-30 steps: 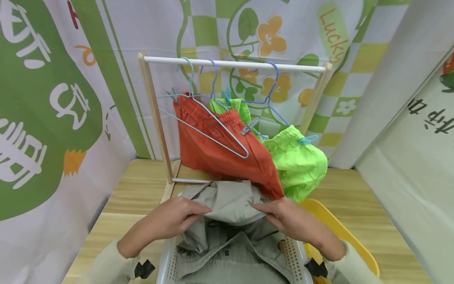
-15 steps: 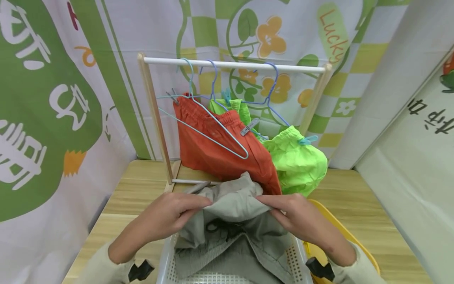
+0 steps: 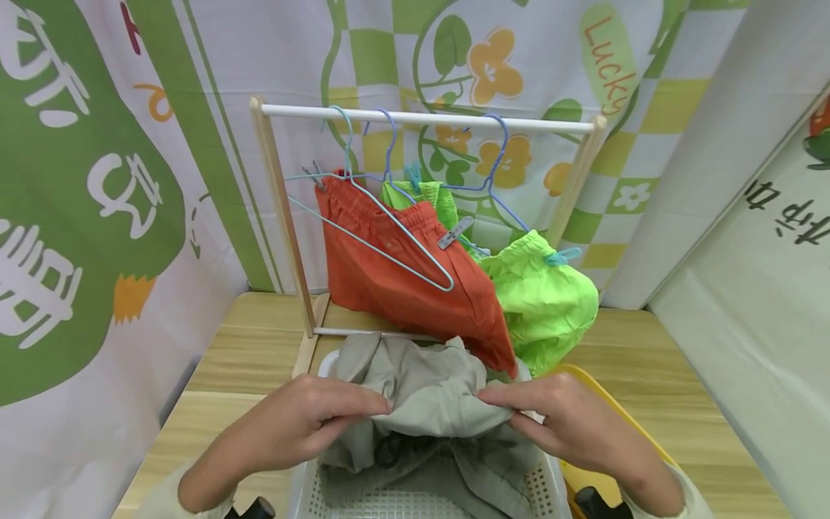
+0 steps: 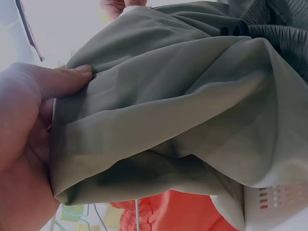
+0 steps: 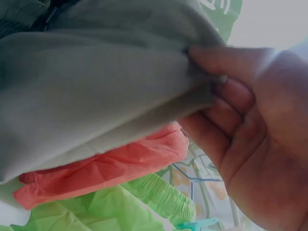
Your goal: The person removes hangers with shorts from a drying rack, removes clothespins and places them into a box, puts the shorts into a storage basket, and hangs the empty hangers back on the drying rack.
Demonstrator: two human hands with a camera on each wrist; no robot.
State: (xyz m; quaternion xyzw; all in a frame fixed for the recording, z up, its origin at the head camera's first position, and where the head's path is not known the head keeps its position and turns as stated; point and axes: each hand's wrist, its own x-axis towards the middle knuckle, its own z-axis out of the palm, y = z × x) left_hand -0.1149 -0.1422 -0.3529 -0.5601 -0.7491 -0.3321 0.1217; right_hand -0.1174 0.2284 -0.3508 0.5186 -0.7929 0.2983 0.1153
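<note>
A pair of grey pants (image 3: 447, 404) with a gathered elastic waistband and dark drawstring lies bunched in and over a white perforated basket (image 3: 298, 497). In the head view, my left hand (image 3: 311, 418) pinches a fold of the pants on the left, thumb and fingers on either side of the cloth. My right hand (image 3: 560, 414) pinches the same fold on the right, so the cloth sags between them. The left wrist view shows the thumb pressing on the folded grey cloth (image 4: 144, 115). From the right wrist, the grey cloth (image 5: 96, 91) runs out from between thumb and fingers.
Behind the basket stands a small drying rack (image 3: 428, 117) with blue and teal hangers. Red shorts (image 3: 395, 267) and bright green shorts (image 3: 547, 295) are clipped there, the red cloth reaching the basket's far edge. A yellow tray (image 3: 596, 483) lies at right on the wooden table (image 3: 259, 339).
Both hands moved slightly apart and, lately, back toward the body, with the pinched fold coming lower. The near part of the pants shifted away, baring some of the basket's floor.
</note>
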